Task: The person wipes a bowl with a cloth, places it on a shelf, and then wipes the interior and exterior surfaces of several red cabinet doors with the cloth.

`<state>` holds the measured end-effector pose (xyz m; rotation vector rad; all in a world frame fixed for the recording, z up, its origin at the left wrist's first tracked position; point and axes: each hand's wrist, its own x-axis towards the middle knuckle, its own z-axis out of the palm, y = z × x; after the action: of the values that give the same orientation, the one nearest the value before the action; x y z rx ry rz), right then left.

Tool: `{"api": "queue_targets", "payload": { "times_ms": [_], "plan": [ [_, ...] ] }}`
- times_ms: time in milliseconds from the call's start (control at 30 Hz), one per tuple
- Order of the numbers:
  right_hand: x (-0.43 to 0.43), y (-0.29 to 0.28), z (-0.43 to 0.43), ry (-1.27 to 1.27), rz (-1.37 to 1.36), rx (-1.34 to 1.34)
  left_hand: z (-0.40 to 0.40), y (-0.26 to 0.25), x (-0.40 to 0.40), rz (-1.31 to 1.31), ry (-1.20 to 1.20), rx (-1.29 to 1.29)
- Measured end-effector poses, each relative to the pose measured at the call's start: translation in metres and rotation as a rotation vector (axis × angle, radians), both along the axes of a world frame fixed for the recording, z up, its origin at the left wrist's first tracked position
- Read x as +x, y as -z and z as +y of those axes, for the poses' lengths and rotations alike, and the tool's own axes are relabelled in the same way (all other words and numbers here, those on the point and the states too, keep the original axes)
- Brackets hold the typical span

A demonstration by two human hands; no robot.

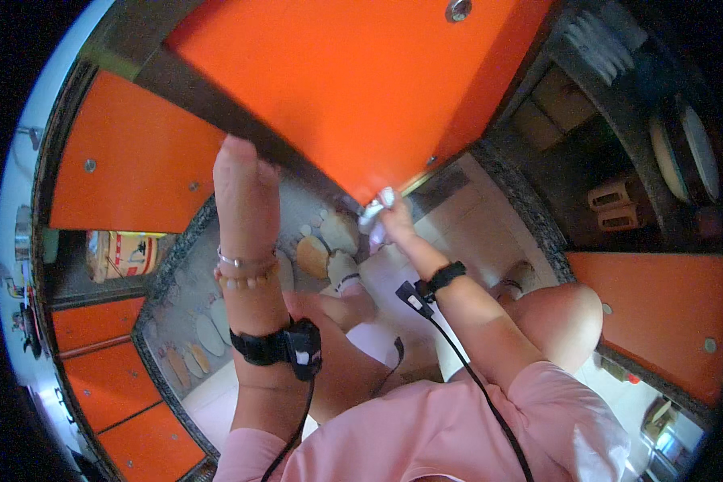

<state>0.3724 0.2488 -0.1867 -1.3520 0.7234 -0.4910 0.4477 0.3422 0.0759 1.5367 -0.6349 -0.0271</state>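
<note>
An open orange cabinet door (349, 90) juts out before me, its dark edge running down to a near corner. At that corner my right hand (397, 222) grips a crumpled pale cloth or wipe (376, 212), which presses against the door. My left hand (246, 165) is raised beside the door's dark left edge. Its fingers are blurred and partly hidden, so whether it touches the edge is unclear. A bracelet (247, 260) and a bead string circle the left wrist, and black straps with cables sit on both forearms.
At right is an open cabinet with plates (681, 150) and brown plastic items (612, 208). On the left, orange cabinets and drawers (105, 355) flank an opening holding a printed tub (123, 256). A stone-patterned mat (205, 325) covers part of the tiled floor; granite edging (169, 265) borders the cabinets.
</note>
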Motion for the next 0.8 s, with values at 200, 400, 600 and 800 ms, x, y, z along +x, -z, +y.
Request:
{"api": "queue_targets", "payload": {
  "times_ms": [200, 400, 600, 800],
  "plan": [
    [-0.007, -0.14, -0.031, 0.109, -0.347, -0.168, -0.003, -0.004, 0.0, 0.328, -0.017, -0.296],
    [0.008, -0.189, -0.05, 0.256, -0.506, -0.77, -0.014, -0.009, -0.009, 0.297, -0.02, -0.378],
    [0.003, -0.038, -0.069, 0.221, 0.03, -0.019, -0.009, -0.007, 0.012, 0.242, 0.068, -0.32],
    [0.004, -0.1, -0.061, 0.236, -0.166, -0.272, -0.003, -0.005, 0.013, 0.237, 0.05, -0.368]
  ]
}}
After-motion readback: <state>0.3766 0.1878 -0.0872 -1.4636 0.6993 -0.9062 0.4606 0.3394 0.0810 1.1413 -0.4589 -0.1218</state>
